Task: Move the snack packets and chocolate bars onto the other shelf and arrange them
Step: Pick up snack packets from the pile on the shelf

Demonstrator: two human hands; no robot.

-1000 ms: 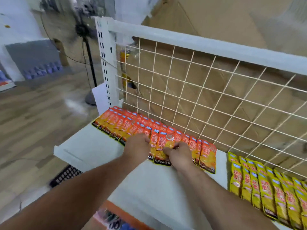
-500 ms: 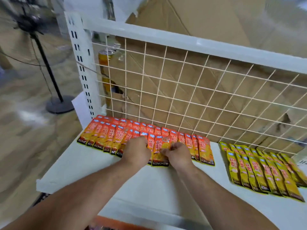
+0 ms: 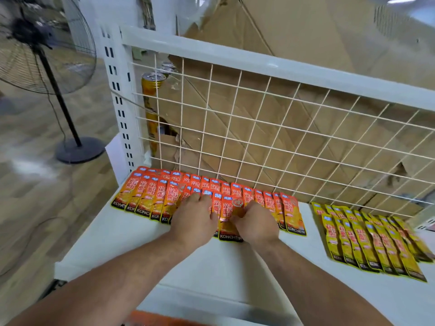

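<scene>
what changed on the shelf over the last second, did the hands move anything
Hardly anything. The left hand still presses flat on the orange packet row, and the right hand still pinches the protruding packet beside it. Nothing was picked up or let go. The yellow packets and shelf are unchanged; only the camera view swung.

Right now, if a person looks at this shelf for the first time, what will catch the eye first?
The orange packets stand out first, overlapped in a band at the back left of the white shelf, against the wire grid. At its middle the left hand rests on them and the right hand grips one. The yellow packets lie apart at the right.
</scene>
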